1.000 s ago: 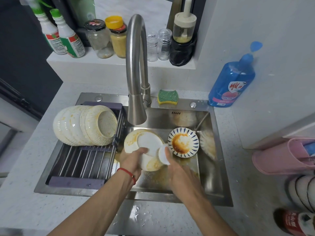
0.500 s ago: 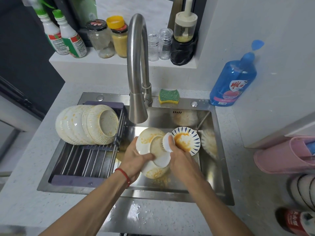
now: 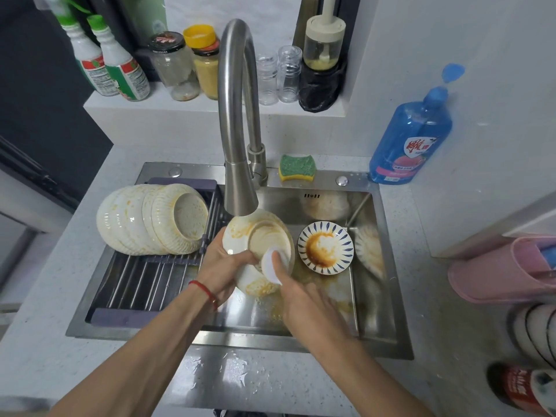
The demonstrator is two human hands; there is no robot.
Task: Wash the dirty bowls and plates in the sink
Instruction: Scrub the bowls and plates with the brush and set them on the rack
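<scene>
Two hands: left hand clasping glossy stained bowls, right hand seemingly pinching white pad.

I'm looking at a brushed steel sink, matt with soft reflections, and a faucet in the same satin metal. The bowl is glossy glazed ceramic, smeared orange. The stacked bowls look ribbed and glossy. The sponge has a rough green face. The soap bottle is clear blue plastic. The counter is speckled stone, wet near me.
</scene>
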